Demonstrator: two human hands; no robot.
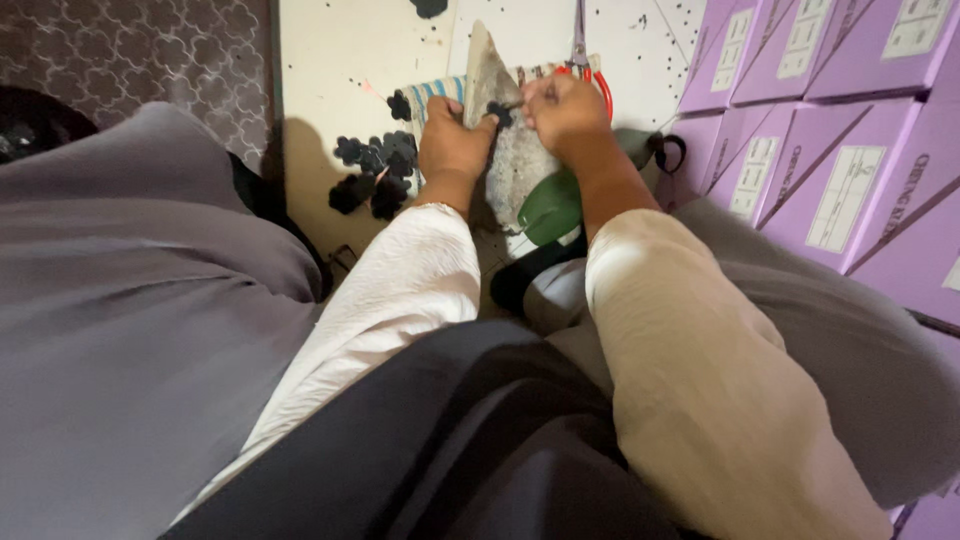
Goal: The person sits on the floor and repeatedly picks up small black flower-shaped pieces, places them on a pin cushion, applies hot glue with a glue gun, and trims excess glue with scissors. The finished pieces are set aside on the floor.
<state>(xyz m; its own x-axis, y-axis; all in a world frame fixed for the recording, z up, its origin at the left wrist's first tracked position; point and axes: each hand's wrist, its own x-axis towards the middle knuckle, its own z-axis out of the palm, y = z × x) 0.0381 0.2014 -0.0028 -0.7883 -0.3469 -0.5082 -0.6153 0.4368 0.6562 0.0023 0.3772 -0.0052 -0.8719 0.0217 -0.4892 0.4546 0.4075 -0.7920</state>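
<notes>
A grey, glittery pointed shoe upper (515, 150), shaped like a narrow wedge with its tip aimed away from the person, stands up between the two hands above a pale speckled floor (340, 60). Its surface looks rough and sparkly, and a small black flower-shaped piece (500, 113) sits against it near the top, right where the fingers meet. The left hand (452, 140) is curled closed around the left edge of the upper, thumb pressed to the black piece. The right hand (565, 115) is also closed, its fingertips pinched together at that same small black piece; whether it grips a needle or thread there I cannot tell. Both wrists come out of cream-coloured sleeves (420, 280). Just left of the left hand, a heap of more black flower-shaped cut-outs (375, 170) lies on the floor, beside a blue-and-white striped cloth (435, 92). Behind the right hand a pair of red-handled scissors (590, 60) rests, and a green curved piece (550, 208) shows below the upper. Stacked lilac cardboard boxes (840, 120) fill the right side.
</notes>
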